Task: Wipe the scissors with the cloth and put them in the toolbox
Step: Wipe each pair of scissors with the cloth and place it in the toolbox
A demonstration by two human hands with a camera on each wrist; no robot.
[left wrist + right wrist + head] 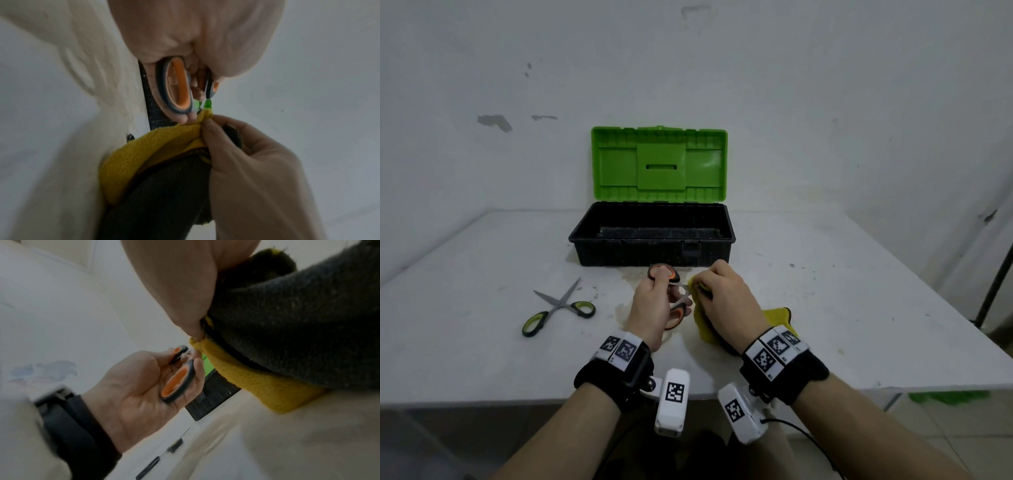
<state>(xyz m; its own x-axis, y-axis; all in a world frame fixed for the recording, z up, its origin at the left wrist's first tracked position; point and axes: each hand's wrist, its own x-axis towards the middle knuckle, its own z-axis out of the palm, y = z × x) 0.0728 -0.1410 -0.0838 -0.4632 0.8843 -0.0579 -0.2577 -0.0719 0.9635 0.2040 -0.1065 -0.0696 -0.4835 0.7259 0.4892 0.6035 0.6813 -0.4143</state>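
My left hand point(654, 301) grips the orange scissors point(671, 298) by the handle loops, above the bench's point(859, 325) middle, just before the open toolbox point(652, 236). My right hand point(726, 298) pinches the soft yellow cloth point(779, 317) around the blades. Steel looks stiff and slick, so I'd keep hold at the handles.

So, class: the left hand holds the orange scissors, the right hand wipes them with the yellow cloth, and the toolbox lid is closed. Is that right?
Not quite. The toolbox lid stands open, as the head view shows. The left hand does hold the orange scissors, and the right hand wipes them with the yellow cloth.
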